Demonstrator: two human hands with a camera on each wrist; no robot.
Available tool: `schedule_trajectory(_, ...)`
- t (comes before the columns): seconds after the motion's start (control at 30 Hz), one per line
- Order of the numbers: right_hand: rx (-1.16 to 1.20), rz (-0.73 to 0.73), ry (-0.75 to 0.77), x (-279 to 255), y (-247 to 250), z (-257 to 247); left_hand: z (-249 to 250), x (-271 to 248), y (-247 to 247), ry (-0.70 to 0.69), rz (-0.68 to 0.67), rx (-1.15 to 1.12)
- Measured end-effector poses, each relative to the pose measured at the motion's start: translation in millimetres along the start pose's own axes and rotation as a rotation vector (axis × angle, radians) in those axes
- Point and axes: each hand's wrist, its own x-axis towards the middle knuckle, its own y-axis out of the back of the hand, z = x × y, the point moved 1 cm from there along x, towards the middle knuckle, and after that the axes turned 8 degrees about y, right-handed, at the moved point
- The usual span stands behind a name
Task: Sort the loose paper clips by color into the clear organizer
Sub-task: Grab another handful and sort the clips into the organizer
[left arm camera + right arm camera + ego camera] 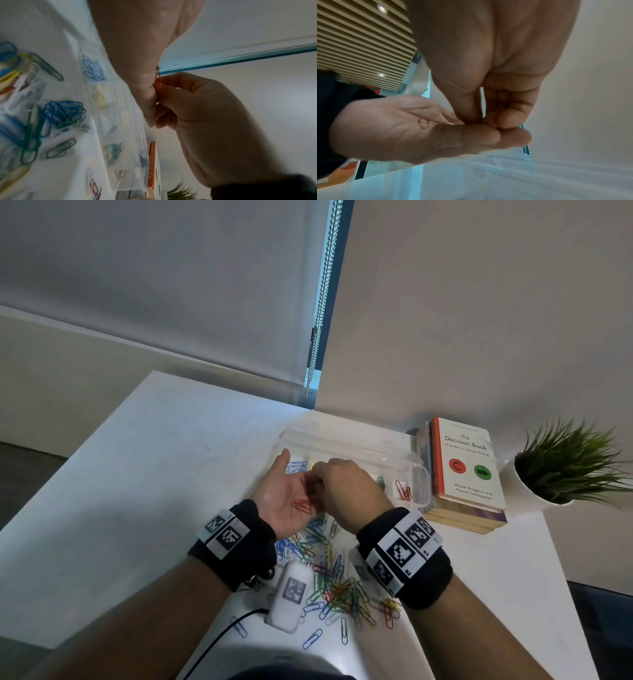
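Organizer [416, 470] compartments: blue clips [297, 466], green clips [381, 483], red clips [403, 491]

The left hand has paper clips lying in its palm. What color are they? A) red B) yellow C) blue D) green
A: red paper clips lie in the upturned palm of the left hand, where the right hand picks at them.

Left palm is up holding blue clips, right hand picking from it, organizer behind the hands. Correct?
Not quite: the clips lying in the left hand are red, not blue, as the head view shows. The rest holds: that palm faces up, the right hand has its fingers curled down into it, pinching a red clip in the left wrist view, and the organizer sits behind the hands.
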Motion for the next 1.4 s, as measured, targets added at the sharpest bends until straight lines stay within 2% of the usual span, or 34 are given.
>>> schedule_trajectory(0.07, 0.031, 0.011, -0.029, 0.3, 3.2, 2.7, -0.3, -1.0, -1.4, -0.002, 0.0, -0.012)
schedule_trajectory(0.2, 0.27, 0.117, -0.122, 1.0, 12.7, 4.7, 0.9, -3.8, -5.2, -0.017, -0.01, -0.021)
schedule_trajectory(0.27, 0.325, 0.1, -0.123, 2.5, 11.7, -0.5, 0.7, -6.7, -9.6, -0.022, 0.004, 0.007)
schedule_trajectory(0.47, 0.17, 0.023, -0.088, 5.4, 1.6, -14.3, 1.2, -12.1, -11.8, -0.017, 0.072, 0.033)
schedule_trajectory(0.73, 0.233, 0.019, -0.1, 3.0, 3.6, -14.2, -2.9, -13.8, -15.8, -0.006, 0.078, 0.068)
schedule_trajectory(0.93, 0.445, 0.025, -0.097, -0.4, 15.8, -2.6, -2.6, -15.4, -22.0, -0.044, 0.049, 0.064)
schedule_trajectory(1.13, 0.309, -0.116, -0.008, -3.6, 12.0, -13.3, 1.0, -5.1, -12.0, -0.013, 0.13, 0.037)
schedule_trajectory(1.4, 0.272, -0.125, -0.03, -5.2, 2.6, -14.3, -0.9, 2.6, -3.0, 0.043, 0.124, 0.031)
